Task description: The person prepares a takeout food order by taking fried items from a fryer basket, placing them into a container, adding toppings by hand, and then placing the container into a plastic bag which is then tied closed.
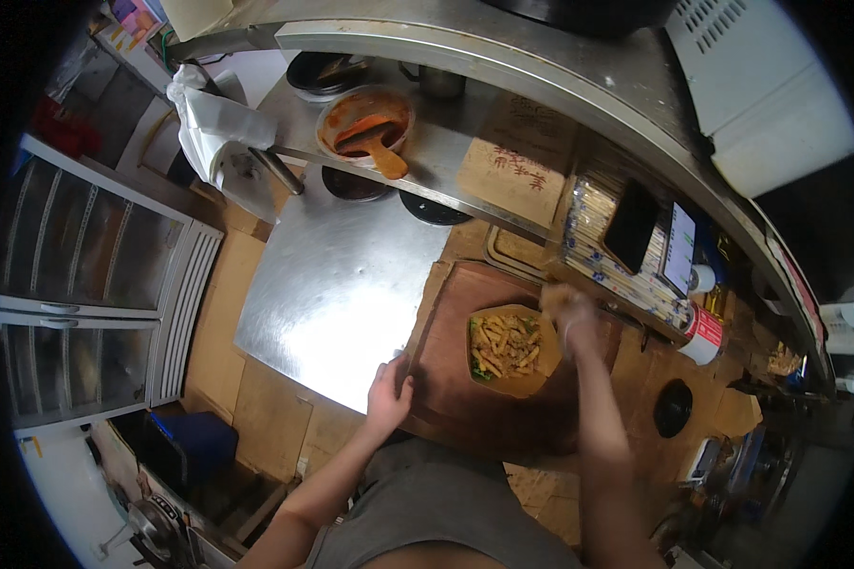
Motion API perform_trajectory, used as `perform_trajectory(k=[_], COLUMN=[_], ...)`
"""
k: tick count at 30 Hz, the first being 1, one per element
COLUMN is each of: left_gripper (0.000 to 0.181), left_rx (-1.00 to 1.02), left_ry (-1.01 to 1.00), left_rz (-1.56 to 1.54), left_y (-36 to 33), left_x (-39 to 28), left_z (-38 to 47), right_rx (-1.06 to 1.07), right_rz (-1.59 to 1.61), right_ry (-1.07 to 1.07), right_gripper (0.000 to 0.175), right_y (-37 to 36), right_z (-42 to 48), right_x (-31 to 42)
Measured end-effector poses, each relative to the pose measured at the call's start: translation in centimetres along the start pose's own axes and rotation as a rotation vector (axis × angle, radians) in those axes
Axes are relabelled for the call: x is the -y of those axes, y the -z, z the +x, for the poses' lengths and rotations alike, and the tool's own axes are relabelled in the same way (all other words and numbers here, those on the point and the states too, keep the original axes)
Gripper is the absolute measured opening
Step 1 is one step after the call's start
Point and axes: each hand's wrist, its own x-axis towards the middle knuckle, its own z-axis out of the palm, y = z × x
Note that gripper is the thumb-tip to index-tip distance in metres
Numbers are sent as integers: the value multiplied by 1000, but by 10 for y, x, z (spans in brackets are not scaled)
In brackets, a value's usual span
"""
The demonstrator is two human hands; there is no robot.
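Observation:
An open kraft-paper food box (539, 381) sits on a reddish-brown board (445, 320) before me. It holds what look like French fries (505, 345) with crumbly brown bits and some green leaf at the edges. My right hand (573, 320) is motion-blurred just above the box's right side. Something brownish shows at its fingertips, but the blur hides whether it is held. My left hand (389, 398) rests at the board's left edge, where it meets the steel tabletop (313, 284). Its fingers are loosely curled, and no held object shows.
A steel shelf (441, 160) spans the back. On it stand a tub of red sauce (366, 107) with a wooden-handled utensil (384, 158), cardboard bearing writing (516, 167), wrapped chopsticks (591, 220) and a dark phone (630, 224). A glass-fronted cabinet (92, 284) stands left; a black disc (672, 407) lies right.

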Motion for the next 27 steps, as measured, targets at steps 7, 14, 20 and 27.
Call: perform_trajectory(k=[7,14,20,27], left_gripper=[37,46,55,51], left_rx=[78,182,332,165], left_ry=[-57,-68,-39,-44], left_rz=[-71,-58,159,134], left_y=[2,-60,-65,-12], left_x=[-26,-45,-84,-59], left_z=[5,44,60,24], right_rx=[-281,-22,-499,-312], right_rz=[-337,-151,-620,-796], right_ry=[30,163,17,39], right_gripper=[32,39,51,45], right_y=[-65,-36,1,-62], right_z=[-46,-78,63,152], right_x=[-63,-14,1,43])
